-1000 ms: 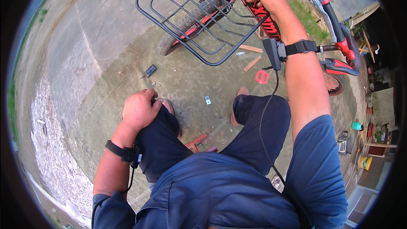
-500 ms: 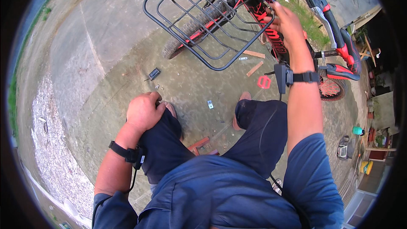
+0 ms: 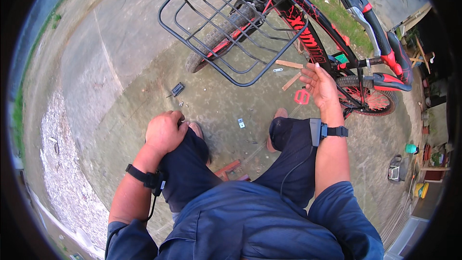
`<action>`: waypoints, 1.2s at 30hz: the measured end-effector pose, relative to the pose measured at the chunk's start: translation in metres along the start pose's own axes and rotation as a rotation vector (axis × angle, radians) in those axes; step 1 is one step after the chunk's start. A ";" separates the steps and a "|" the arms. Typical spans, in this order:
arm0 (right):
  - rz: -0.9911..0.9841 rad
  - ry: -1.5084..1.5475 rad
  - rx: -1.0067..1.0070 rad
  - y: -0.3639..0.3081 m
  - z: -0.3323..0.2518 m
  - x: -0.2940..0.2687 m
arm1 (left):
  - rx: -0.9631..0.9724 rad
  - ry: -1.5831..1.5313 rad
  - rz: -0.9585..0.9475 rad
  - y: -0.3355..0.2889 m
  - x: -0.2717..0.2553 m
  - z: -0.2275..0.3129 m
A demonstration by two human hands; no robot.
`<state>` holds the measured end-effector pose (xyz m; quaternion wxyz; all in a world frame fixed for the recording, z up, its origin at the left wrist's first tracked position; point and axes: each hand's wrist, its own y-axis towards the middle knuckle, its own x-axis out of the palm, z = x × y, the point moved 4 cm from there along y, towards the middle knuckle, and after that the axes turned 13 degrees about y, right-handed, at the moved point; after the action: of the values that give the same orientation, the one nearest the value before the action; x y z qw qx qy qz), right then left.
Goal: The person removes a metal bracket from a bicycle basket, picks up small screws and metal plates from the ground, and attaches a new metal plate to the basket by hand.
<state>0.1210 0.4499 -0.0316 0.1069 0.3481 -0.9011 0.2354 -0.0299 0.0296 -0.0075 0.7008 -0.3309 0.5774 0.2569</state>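
Observation:
My left hand [image 3: 166,132] rests on my left knee with its fingers curled in. Whatever it may hold is hidden. My right hand [image 3: 320,86] is lifted over the ground beyond my right knee, palm up and fingers loosely apart, with nothing seen in it. Ahead stands a black and red bicycle [image 3: 308,43]. A black wire basket [image 3: 250,83] is at its front, beside the front wheel [image 3: 219,38]. Close to my right hand, a red pedal-like piece [image 3: 301,97] lies on the concrete.
Wooden strips [image 3: 289,64], a small metal plate [image 3: 277,70] and a light bracket-like piece [image 3: 241,123] lie ahead. A black part [image 3: 177,89] with small hardware lies near my left foot. A reddish bar [image 3: 227,168] is between my legs. The handlebar [image 3: 370,19] juts out at right.
My right hand has come off the basket's right corner and drawn back toward me, opening palm up. My left hand stays on the knee. The view has shifted slightly.

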 end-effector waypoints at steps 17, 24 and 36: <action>0.075 0.030 -0.132 0.001 -0.003 -0.005 | -0.026 0.021 -0.018 0.002 0.000 0.004; 0.148 0.148 -0.162 0.005 -0.004 -0.021 | -0.014 0.010 -0.011 0.001 0.001 0.002; 0.141 0.153 -0.155 0.005 -0.003 -0.019 | -0.011 0.008 -0.014 0.001 -0.002 0.002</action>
<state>0.1314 0.4652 -0.0377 0.1852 0.2558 -0.9280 0.1979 -0.0300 0.0320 -0.0054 0.6985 -0.3398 0.5764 0.2539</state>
